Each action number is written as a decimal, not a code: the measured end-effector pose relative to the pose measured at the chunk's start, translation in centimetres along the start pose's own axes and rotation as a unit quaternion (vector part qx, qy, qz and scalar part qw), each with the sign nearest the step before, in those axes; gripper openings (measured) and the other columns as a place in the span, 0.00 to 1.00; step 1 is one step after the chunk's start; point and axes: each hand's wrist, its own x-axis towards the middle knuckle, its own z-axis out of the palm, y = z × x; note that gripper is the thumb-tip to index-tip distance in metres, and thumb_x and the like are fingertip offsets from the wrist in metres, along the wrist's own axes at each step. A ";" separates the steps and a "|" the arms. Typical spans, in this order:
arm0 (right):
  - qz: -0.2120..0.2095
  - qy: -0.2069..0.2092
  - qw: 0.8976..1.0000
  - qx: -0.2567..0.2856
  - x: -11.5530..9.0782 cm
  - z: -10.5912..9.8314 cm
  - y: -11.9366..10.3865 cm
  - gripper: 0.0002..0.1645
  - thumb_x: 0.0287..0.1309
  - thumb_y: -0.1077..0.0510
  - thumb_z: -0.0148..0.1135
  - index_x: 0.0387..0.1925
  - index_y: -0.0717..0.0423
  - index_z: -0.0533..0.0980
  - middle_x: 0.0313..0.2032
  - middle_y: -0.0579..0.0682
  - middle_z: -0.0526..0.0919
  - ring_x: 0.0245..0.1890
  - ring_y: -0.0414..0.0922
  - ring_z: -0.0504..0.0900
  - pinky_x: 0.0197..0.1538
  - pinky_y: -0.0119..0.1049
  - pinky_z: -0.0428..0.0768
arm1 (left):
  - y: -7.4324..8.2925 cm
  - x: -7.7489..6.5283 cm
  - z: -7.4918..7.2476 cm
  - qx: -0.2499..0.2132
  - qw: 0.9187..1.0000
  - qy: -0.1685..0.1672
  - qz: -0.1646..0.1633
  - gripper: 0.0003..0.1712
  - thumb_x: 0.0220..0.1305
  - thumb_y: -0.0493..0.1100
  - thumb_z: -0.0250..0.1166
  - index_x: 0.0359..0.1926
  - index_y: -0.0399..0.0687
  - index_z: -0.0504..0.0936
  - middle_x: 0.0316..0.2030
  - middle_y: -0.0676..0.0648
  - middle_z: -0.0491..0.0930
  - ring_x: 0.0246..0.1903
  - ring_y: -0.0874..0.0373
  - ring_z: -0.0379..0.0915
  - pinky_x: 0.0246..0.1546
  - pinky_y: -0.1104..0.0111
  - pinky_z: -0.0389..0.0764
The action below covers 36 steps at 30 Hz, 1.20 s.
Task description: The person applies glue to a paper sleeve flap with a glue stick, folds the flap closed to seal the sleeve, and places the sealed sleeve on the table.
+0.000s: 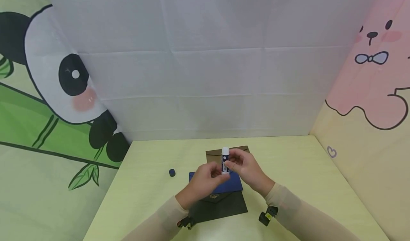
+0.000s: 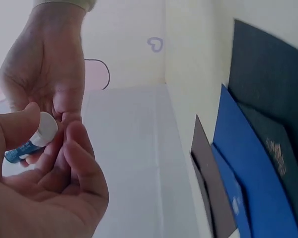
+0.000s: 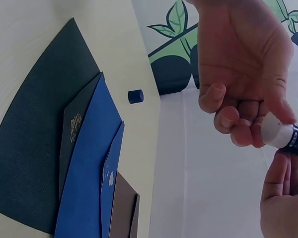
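A glue stick with a dark blue label stands upright between both hands, its white top uncapped. My right hand grips the barrel from the right, thumb across the label. At the bottom, my left hand pinches the white base between thumb and fingers; the left wrist view shows that white end under the thumb. Below the hands lie three overlapping envelopes: a blue one in the middle, a dark green one nearest me and a brown one farthest away, partly hidden by the hands.
A small dark blue cap lies left of the envelopes on the pale yellow table. A white cloth wall rises behind the table, with a panda print at left and a pink animal print at right.
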 end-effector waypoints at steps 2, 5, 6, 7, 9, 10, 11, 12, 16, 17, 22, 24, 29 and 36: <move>-0.001 -0.002 1.000 0.002 0.0 0.0 0.0 0.20 0.84 0.67 0.68 0.69 0.74 0.80 0.54 0.68 0.87 0.50 0.42 0.84 0.56 0.28 0.85 | -0.2 0.1 -0.2 -0.029 0.999 -0.025 -0.003 0.14 0.88 0.45 0.71 0.57 0.36 0.88 0.49 0.38 0.93 0.43 0.60 0.85 0.45 0.70 0.86; -0.004 -0.005 1.000 0.007 0.1 0.0 0.0 0.20 0.84 0.68 0.68 0.69 0.75 0.80 0.54 0.69 0.87 0.50 0.42 0.84 0.57 0.29 0.85 | -0.4 0.2 -0.5 -0.072 0.995 -0.064 -0.010 0.15 0.93 0.41 0.63 0.63 0.32 0.87 0.55 0.33 0.94 0.48 0.58 0.88 0.47 0.70 0.86; -0.005 -0.006 1.000 0.008 0.1 0.0 0.0 0.20 0.84 0.68 0.67 0.69 0.75 0.80 0.54 0.69 0.87 0.50 0.42 0.84 0.57 0.29 0.85 | -0.4 0.3 -0.5 -0.082 0.994 -0.074 -0.016 0.16 0.94 0.40 0.60 0.65 0.31 0.86 0.56 0.32 0.94 0.49 0.57 0.87 0.47 0.70 0.85; -0.005 -0.007 1.000 0.011 0.0 0.1 0.0 0.20 0.84 0.68 0.67 0.69 0.75 0.80 0.54 0.69 0.87 0.50 0.42 0.84 0.57 0.29 0.85 | -0.5 0.3 -0.6 -0.092 0.992 -0.084 -0.020 0.17 0.95 0.40 0.58 0.66 0.32 0.86 0.56 0.32 0.93 0.49 0.57 0.86 0.46 0.70 0.84; -0.005 -0.007 1.000 0.012 -0.1 0.3 0.0 0.20 0.85 0.68 0.67 0.70 0.75 0.80 0.54 0.69 0.87 0.50 0.42 0.84 0.57 0.29 0.85 | -0.5 0.2 -0.7 -0.108 0.989 -0.097 -0.026 0.18 0.96 0.39 0.55 0.68 0.32 0.85 0.56 0.32 0.93 0.49 0.57 0.85 0.44 0.70 0.82; -0.005 -0.007 1.000 0.012 -0.2 0.3 0.0 0.20 0.85 0.68 0.66 0.70 0.75 0.80 0.54 0.69 0.87 0.50 0.42 0.84 0.57 0.29 0.85 | -0.5 0.2 -0.7 -0.115 0.988 -0.102 -0.030 0.18 0.96 0.39 0.54 0.68 0.33 0.86 0.56 0.32 0.92 0.48 0.58 0.84 0.44 0.70 0.81; -0.006 -0.007 1.000 0.013 -0.2 0.4 0.0 0.20 0.85 0.68 0.66 0.70 0.75 0.79 0.54 0.69 0.87 0.50 0.42 0.84 0.57 0.29 0.85 | -0.5 0.2 -0.7 -0.119 0.987 -0.104 -0.032 0.18 0.96 0.39 0.54 0.68 0.33 0.85 0.56 0.32 0.92 0.48 0.58 0.83 0.44 0.70 0.81; -0.006 -0.008 1.000 0.013 -0.3 0.5 0.0 0.20 0.85 0.68 0.66 0.70 0.75 0.79 0.54 0.69 0.87 0.50 0.42 0.84 0.58 0.29 0.85 | -0.5 0.1 -0.7 -0.120 0.987 -0.106 -0.034 0.18 0.96 0.38 0.54 0.68 0.33 0.85 0.56 0.32 0.92 0.47 0.58 0.83 0.43 0.70 0.81; -0.009 -0.008 1.000 0.010 -0.5 0.8 0.1 0.20 0.85 0.68 0.66 0.70 0.75 0.79 0.54 0.69 0.87 0.50 0.41 0.84 0.57 0.29 0.85 | -0.5 -0.3 -0.9 -0.119 0.986 -0.109 -0.032 0.18 0.96 0.38 0.54 0.67 0.30 0.85 0.55 0.32 0.91 0.44 0.59 0.82 0.42 0.70 0.81; -0.010 -0.008 1.000 0.009 -0.6 0.8 0.1 0.20 0.85 0.68 0.66 0.70 0.75 0.79 0.53 0.69 0.87 0.49 0.41 0.84 0.57 0.29 0.85 | -0.5 -0.4 -0.9 -0.117 0.987 -0.110 -0.031 0.18 0.96 0.38 0.54 0.66 0.30 0.85 0.55 0.31 0.91 0.44 0.59 0.81 0.42 0.69 0.81; -0.004 -0.002 1.000 0.003 -0.8 1.2 0.0 0.20 0.86 0.67 0.65 0.70 0.74 0.79 0.53 0.66 0.88 0.50 0.41 0.84 0.58 0.29 0.85 | -0.4 -0.8 -1.2 -0.111 0.987 -0.116 -0.029 0.19 0.97 0.40 0.54 0.68 0.32 0.85 0.57 0.30 0.92 0.47 0.59 0.82 0.44 0.68 0.81; 0.003 0.003 1.000 -0.001 -0.8 1.3 -0.1 0.20 0.86 0.67 0.66 0.70 0.73 0.80 0.53 0.66 0.88 0.50 0.41 0.85 0.58 0.28 0.85 | -0.5 -0.9 -1.3 -0.103 0.988 -0.114 -0.029 0.20 0.97 0.43 0.55 0.70 0.35 0.86 0.58 0.32 0.92 0.49 0.58 0.84 0.47 0.66 0.83; 0.015 0.012 1.000 0.002 -0.9 1.7 -0.3 0.21 0.84 0.67 0.68 0.70 0.73 0.80 0.54 0.66 0.87 0.50 0.43 0.84 0.57 0.28 0.85 | -0.6 -1.2 -1.2 -0.015 0.999 -0.043 -0.012 0.22 0.88 0.58 0.70 0.63 0.44 0.89 0.51 0.44 0.93 0.49 0.58 0.86 0.49 0.62 0.87; 0.013 0.012 1.000 0.004 -1.0 2.2 -0.5 0.20 0.84 0.68 0.69 0.69 0.74 0.80 0.53 0.67 0.87 0.49 0.43 0.84 0.56 0.28 0.85 | -0.2 -1.8 -0.5 0.092 0.994 0.065 0.009 0.23 0.71 0.59 0.87 0.37 0.50 0.86 0.31 0.54 0.89 0.29 0.67 0.80 0.32 0.72 0.81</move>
